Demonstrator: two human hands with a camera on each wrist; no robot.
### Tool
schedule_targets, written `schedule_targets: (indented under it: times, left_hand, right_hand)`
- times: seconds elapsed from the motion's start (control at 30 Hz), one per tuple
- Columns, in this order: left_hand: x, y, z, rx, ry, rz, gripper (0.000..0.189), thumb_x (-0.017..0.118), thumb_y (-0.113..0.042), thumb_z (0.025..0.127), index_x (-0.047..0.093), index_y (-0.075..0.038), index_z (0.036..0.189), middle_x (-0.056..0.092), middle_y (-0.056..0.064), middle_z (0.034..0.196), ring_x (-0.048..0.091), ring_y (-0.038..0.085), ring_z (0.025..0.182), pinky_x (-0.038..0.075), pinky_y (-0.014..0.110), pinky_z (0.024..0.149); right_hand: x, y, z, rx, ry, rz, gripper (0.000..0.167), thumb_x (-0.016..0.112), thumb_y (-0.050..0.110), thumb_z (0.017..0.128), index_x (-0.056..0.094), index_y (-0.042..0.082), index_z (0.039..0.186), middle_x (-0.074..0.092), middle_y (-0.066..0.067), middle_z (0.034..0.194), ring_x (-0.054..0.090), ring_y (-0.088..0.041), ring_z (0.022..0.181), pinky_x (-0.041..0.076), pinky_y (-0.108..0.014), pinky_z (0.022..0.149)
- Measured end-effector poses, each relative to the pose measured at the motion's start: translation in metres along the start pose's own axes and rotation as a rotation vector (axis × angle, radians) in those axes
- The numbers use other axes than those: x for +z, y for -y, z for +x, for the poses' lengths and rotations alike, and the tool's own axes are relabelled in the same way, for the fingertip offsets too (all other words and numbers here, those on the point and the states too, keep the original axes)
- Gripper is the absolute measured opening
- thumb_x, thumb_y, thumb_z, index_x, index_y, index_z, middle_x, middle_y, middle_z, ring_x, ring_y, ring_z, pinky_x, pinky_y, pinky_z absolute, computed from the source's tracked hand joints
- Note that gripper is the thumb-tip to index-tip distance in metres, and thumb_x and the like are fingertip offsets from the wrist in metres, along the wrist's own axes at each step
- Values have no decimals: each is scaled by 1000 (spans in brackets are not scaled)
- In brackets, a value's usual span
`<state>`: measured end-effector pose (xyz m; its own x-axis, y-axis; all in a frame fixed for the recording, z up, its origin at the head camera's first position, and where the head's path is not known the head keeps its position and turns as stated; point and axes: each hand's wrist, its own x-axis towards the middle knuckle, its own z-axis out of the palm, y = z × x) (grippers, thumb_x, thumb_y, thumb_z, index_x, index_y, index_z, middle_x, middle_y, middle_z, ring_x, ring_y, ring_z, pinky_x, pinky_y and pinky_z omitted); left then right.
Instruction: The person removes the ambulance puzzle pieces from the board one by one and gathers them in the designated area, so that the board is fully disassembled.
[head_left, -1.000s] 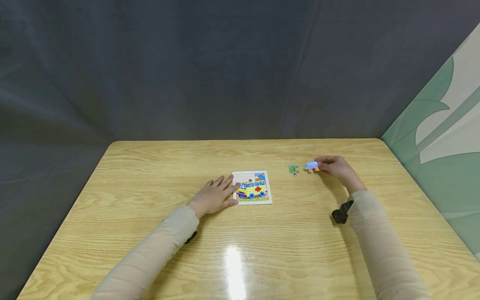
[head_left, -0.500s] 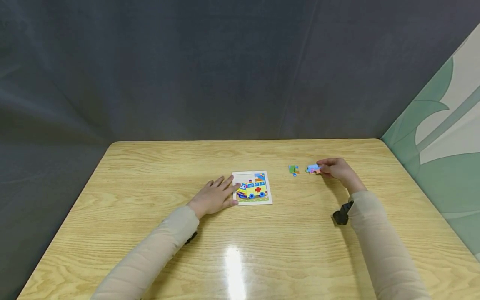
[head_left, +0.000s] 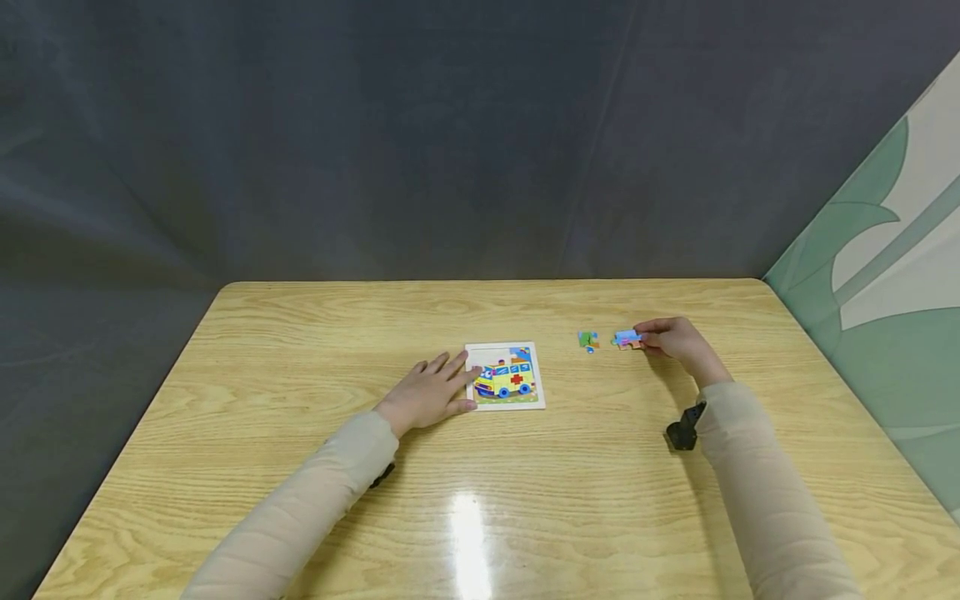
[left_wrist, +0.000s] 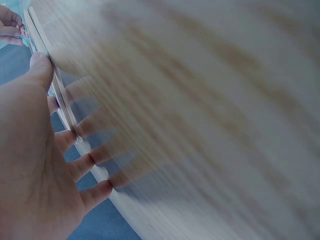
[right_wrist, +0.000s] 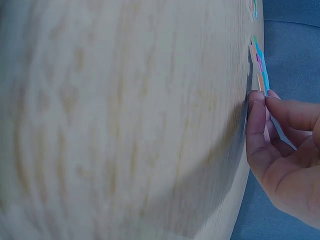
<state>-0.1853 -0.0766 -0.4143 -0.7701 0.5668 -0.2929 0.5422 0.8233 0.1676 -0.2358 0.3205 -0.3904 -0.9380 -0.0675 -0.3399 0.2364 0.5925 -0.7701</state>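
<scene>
My left hand (head_left: 426, 397) lies with spread fingers over the left edge of a white-framed jigsaw puzzle (head_left: 517, 407) showing a yellow ambulance. The upper left part of that frame is bare white. In the left wrist view, the thumb and fingertips of this hand (left_wrist: 30, 160) touch the board edge and the table. At the right, my right hand (head_left: 677, 343) pinches a blue and pink puzzle piece (head_left: 626, 337) by its right end between thumb and fingers. The right wrist view has this piece (right_wrist: 260, 62) tilted just off the tabletop.
Another puzzle piece (head_left: 588, 340), mostly green, lies on the wooden table (head_left: 585, 483) between the board and my right hand. A dark curtain (head_left: 450, 150) hangs behind the table's back edge, and a green-patterned cloth (head_left: 885, 325) borders its right side.
The pinched piece has turned in my right hand, its tabbed outline now facing up more, and shifted slightly right and down. My left hand and the board have stayed put.
</scene>
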Motion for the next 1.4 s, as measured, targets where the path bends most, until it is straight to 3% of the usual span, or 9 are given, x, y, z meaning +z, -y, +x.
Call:
schedule_targets:
  times: [0.13, 0.37, 0.5, 0.67, 1.0, 1.17, 1.4]
  left_hand:
    - [0, 0, 0, 5, -8, 1, 64, 32, -55, 99, 20, -27, 154, 5, 5, 163, 14, 33, 149, 23, 54, 118]
    - [0, -1, 0, 14, -12, 3, 63, 33, -54, 99, 21, -26, 154, 7, 6, 163, 15, 35, 149, 24, 55, 117]
    - [0, -1, 1, 12, -10, 6, 63, 32, -55, 99, 21, -27, 154, 6, 5, 163, 15, 34, 149, 24, 55, 117]
    - [0, 0, 2, 11, 0, 12, 64, 31, -56, 98, 18, -28, 154, 3, 4, 163, 13, 32, 150, 23, 54, 118]
    - [0, -1, 3, 30, -22, -7, 63, 33, -54, 99, 23, -24, 154, 8, 8, 163, 16, 36, 148, 24, 56, 117]
    - [0, 0, 3, 30, -18, -1, 63, 33, -53, 99, 22, -24, 154, 7, 8, 163, 16, 36, 148, 23, 56, 117]
    - [-1, -1, 1, 29, -18, -7, 63, 33, -53, 99, 21, -25, 154, 7, 8, 163, 15, 36, 148, 23, 57, 117]
  right_hand:
    - [0, 0, 0, -10, 6, 20, 41, 43, 1, 99, 39, -18, 135, 56, -20, 122, 56, 10, 77, 53, -14, 76]
    - [-3, -2, -2, -15, 17, 40, 42, 43, 2, 99, 39, -18, 136, 61, 0, 106, 58, 8, 77, 53, -14, 74]
    - [-4, -1, -3, -18, 24, 43, 42, 43, 2, 99, 38, -18, 136, 61, 2, 102, 58, 7, 77, 54, -14, 75]
    - [-5, -1, -4, -21, 30, 34, 43, 44, 2, 99, 37, -18, 136, 62, -3, 105, 59, 8, 77, 55, -16, 76]
    - [-3, 3, -5, -47, -12, 0, 44, 45, 7, 100, 38, -17, 136, 49, -32, 131, 57, 11, 80, 54, -19, 83]
    - [3, 17, -4, -66, -7, -29, 45, 46, 11, 101, 39, -14, 138, 53, -25, 127, 57, 9, 81, 55, -26, 87]
    - [28, 44, 1, -126, 27, -43, 41, 47, 8, 99, 44, -11, 135, 59, -16, 111, 55, -6, 72, 47, -26, 65]
